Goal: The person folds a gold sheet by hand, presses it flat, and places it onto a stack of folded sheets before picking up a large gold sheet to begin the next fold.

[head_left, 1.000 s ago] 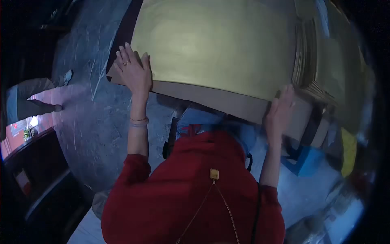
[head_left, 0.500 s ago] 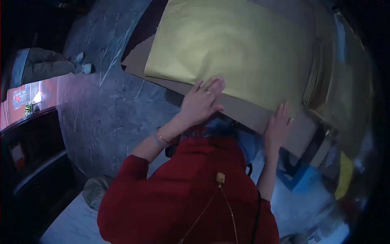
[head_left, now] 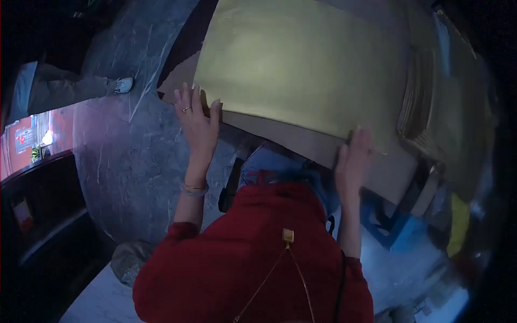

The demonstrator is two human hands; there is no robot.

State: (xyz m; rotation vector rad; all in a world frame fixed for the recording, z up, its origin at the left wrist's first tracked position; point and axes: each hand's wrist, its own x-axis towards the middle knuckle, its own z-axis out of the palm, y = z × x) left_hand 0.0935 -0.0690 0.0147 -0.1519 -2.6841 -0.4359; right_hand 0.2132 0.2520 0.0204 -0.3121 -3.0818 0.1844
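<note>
A large gold sheet (head_left: 291,59), which looks like paper, lies over a brown board-like surface (head_left: 285,132). My left hand (head_left: 199,121) is at the sheet's near left corner, fingers apart, a ring on one of them. Toward the right end of the near edge rests my right hand (head_left: 355,159), fingers stretched out and slightly blurred. Neither hand grips anything that I can see. A crease seen earlier in the middle of the sheet shows as a smooth surface here.
Right of the sheet stands a stack of folded brownish layers (head_left: 417,102). Below it are a blue object (head_left: 401,231) and a yellow strip (head_left: 458,223). At the left, another person's leg and shoe (head_left: 124,85) stand on the grey floor (head_left: 145,161). A dark chair-like panel (head_left: 43,199) is at the lower left.
My left hand has moved left along the near edge, from the middle to the corner. My right hand has shifted slightly left. The other person's feet have changed position.
</note>
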